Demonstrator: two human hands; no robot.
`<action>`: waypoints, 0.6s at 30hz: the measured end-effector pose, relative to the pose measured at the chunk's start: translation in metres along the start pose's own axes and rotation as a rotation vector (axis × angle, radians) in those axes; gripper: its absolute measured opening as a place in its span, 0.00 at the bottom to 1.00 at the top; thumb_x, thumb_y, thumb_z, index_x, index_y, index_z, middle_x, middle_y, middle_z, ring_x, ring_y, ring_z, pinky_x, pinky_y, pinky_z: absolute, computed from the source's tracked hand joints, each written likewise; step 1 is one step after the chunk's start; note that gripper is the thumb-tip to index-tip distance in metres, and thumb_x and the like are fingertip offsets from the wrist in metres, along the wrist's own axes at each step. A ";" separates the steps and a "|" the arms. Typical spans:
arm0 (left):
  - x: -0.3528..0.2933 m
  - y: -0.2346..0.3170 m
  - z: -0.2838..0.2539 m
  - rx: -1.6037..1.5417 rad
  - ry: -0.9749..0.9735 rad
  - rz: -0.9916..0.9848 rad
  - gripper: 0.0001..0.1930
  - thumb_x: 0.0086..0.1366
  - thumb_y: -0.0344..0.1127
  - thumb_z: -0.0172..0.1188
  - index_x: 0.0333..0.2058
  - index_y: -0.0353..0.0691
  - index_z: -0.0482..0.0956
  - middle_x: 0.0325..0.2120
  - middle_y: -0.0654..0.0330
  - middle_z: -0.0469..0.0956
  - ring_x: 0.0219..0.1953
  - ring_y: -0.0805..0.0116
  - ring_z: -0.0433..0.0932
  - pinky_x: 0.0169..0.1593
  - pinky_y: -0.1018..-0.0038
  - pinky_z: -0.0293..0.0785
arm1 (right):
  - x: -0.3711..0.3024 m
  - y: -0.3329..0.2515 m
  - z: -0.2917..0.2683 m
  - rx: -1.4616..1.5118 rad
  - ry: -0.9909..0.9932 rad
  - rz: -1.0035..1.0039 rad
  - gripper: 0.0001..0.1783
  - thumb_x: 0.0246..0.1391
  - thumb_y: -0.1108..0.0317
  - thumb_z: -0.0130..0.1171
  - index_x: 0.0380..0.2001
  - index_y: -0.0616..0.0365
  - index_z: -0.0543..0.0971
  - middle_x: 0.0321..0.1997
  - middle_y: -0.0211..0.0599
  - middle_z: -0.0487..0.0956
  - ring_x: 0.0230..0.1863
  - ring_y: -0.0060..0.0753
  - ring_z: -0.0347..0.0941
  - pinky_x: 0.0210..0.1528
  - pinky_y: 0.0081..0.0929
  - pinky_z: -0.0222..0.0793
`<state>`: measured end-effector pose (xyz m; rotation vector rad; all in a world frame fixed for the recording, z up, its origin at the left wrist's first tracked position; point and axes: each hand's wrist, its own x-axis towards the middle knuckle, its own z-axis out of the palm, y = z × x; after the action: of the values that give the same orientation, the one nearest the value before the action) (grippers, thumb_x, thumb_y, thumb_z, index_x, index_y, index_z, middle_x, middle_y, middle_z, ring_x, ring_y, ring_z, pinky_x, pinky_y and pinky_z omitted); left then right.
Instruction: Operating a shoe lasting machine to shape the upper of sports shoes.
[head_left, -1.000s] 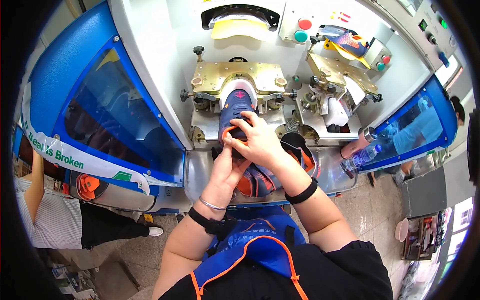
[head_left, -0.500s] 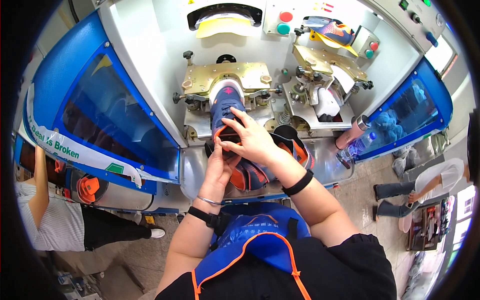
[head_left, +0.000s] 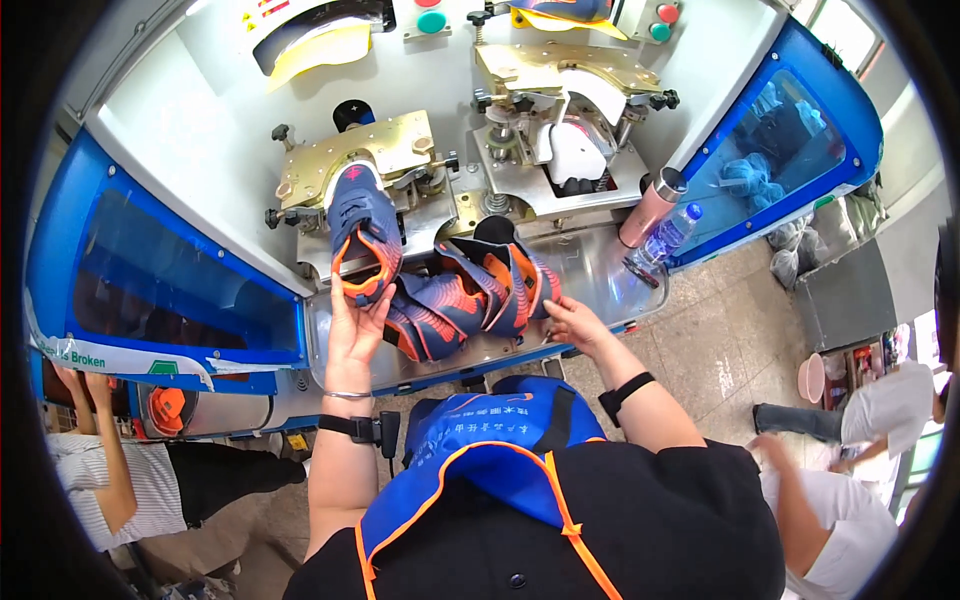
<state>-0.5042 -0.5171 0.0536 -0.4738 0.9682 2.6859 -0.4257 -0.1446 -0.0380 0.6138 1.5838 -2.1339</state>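
Observation:
A navy shoe upper with orange lining sits toe-first under the brass-coloured clamp of the left press station. My left hand is closed on its heel end, thumb and fingers at the collar. Just to the right, several more navy-and-orange shoe uppers lie nested in a row on the metal ledge. With its fingertips, my right hand grips the right end of the last shoe upper in that row. The fingers' far side is partly hidden there.
The right press station holds a white form. A pink flask and a plastic bottle stand on the ledge's right end. Blue side doors flank the machine. One person is at left, others at right.
My right hand has left the clamped shoe upper and gone right to the row of uppers. My left hand stays at the heel. The view has turned right, and another person appears at lower right.

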 end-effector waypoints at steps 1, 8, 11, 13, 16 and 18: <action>0.001 -0.005 0.008 -0.006 0.019 0.004 0.33 0.63 0.61 0.54 0.56 0.40 0.69 0.45 0.49 0.78 0.43 0.53 0.81 0.40 0.71 0.85 | -0.005 -0.004 -0.004 0.004 -0.005 -0.003 0.27 0.52 0.46 0.65 0.47 0.52 0.73 0.36 0.28 0.77 0.26 0.17 0.69 0.26 0.20 0.67; -0.016 -0.011 0.025 0.002 0.030 0.062 0.33 0.64 0.62 0.53 0.55 0.39 0.69 0.44 0.49 0.78 0.42 0.54 0.82 0.40 0.69 0.85 | -0.141 -0.118 0.000 -1.234 0.340 -1.156 0.20 0.34 0.62 0.73 0.31 0.53 0.76 0.32 0.36 0.73 0.32 0.41 0.74 0.34 0.33 0.71; -0.026 -0.009 0.030 0.005 0.033 0.052 0.31 0.64 0.62 0.52 0.54 0.43 0.71 0.40 0.55 0.80 0.38 0.57 0.83 0.37 0.71 0.85 | -0.178 -0.164 0.037 -1.211 0.140 -1.535 0.19 0.26 0.66 0.70 0.29 0.51 0.78 0.33 0.32 0.73 0.28 0.37 0.72 0.27 0.32 0.69; -0.031 -0.011 0.029 -0.016 -0.007 0.057 0.30 0.64 0.62 0.52 0.53 0.43 0.71 0.40 0.55 0.80 0.36 0.57 0.83 0.36 0.71 0.86 | -0.185 -0.197 0.072 -1.280 0.143 -1.764 0.15 0.28 0.66 0.66 0.27 0.49 0.78 0.31 0.31 0.71 0.25 0.31 0.70 0.21 0.27 0.65; -0.038 -0.014 0.026 -0.008 -0.001 0.072 0.31 0.65 0.61 0.50 0.54 0.41 0.70 0.40 0.51 0.80 0.36 0.55 0.83 0.37 0.69 0.86 | -0.163 -0.250 0.142 -1.345 0.297 -1.994 0.11 0.34 0.65 0.62 0.28 0.46 0.75 0.29 0.29 0.67 0.25 0.28 0.68 0.18 0.26 0.64; -0.044 -0.011 0.016 -0.035 0.018 0.033 0.31 0.66 0.61 0.49 0.55 0.40 0.69 0.40 0.49 0.80 0.37 0.55 0.83 0.37 0.69 0.85 | -0.137 -0.281 0.190 -1.428 0.270 -1.896 0.12 0.41 0.64 0.65 0.29 0.48 0.72 0.33 0.31 0.66 0.31 0.31 0.71 0.22 0.27 0.67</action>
<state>-0.4639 -0.5035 0.0755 -0.4942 0.9438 2.7364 -0.4921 -0.2428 0.3077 -1.6564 3.6431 -0.4186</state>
